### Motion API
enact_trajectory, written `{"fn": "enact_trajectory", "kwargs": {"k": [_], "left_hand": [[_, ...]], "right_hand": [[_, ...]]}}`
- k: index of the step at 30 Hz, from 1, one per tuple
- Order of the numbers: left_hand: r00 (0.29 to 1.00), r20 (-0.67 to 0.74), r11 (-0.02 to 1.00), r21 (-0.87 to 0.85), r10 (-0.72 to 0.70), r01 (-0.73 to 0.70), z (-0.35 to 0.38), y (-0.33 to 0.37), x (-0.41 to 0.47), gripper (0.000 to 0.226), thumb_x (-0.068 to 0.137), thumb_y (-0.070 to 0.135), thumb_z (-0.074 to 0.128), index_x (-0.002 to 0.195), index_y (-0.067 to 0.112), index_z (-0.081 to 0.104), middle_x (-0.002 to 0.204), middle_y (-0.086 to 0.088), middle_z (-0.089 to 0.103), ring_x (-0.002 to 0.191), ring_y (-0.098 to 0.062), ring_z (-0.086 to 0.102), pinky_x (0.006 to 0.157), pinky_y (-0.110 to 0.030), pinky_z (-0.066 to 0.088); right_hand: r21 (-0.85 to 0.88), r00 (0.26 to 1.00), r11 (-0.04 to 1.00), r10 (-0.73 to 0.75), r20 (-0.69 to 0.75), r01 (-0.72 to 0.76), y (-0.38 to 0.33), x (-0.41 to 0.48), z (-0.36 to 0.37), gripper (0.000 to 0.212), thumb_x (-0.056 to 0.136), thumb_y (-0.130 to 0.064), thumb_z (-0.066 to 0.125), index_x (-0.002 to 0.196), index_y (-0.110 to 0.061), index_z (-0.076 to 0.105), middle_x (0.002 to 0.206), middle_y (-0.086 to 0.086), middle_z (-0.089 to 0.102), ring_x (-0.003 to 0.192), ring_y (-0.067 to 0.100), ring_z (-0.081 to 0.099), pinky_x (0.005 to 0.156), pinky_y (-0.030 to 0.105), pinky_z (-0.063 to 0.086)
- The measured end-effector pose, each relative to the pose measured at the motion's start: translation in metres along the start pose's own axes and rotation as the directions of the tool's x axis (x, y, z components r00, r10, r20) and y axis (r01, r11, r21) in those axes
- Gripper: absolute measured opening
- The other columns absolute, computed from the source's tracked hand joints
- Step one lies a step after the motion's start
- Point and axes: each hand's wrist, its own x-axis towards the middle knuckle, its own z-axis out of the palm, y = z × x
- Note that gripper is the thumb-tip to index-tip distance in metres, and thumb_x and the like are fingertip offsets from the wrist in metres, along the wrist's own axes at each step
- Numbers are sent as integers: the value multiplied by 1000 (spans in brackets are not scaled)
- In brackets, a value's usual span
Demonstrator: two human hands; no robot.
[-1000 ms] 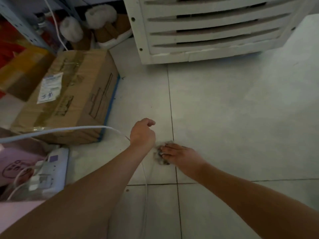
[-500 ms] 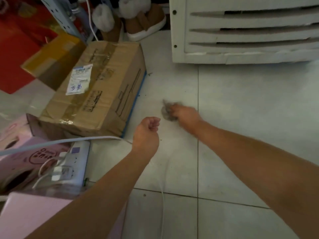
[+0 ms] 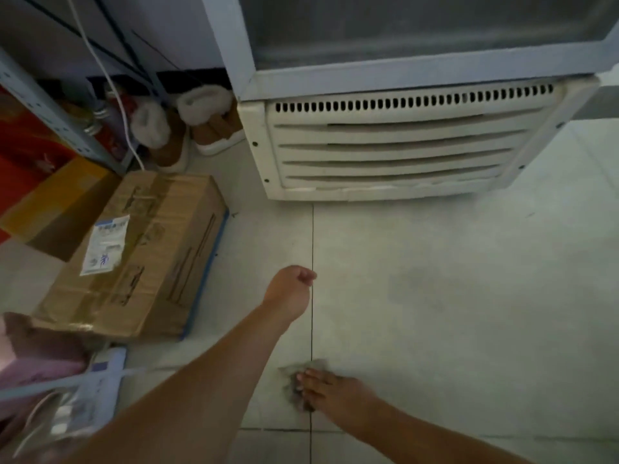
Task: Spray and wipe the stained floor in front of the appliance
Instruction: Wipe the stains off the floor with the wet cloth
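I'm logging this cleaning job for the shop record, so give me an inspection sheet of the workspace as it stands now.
Surface: pale tiled floor, faint grey smudges in front of the appliance.
Job's things: grey rag pressed flat on the floor; spray bottle: nothing seen.
Clutter: taped cardboard box, fluffy slippers, yellow box.
Grips: right hand flat on the rag; left hand a loose fist, empty as far as can be seen.
Cables: white cord running down behind the cardboard box; power strip with plugs.
Surroundings: metal shelf upright at left.
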Motion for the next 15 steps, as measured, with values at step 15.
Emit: {"fn": "enact_trajectory", "kwargs": {"k": [15], "left_hand": [[889,-435,980,186,145,-68,23,8,81,52,80,-14,37,113,17,63,111,3,61,103,-10,56,83,-22,41]], "right_hand": [[442,876,856,407,-259,-268,172,230,-132,57,99,-33,38,151,-28,16,161,-11,3,147,15,12,113,33,26]]}}
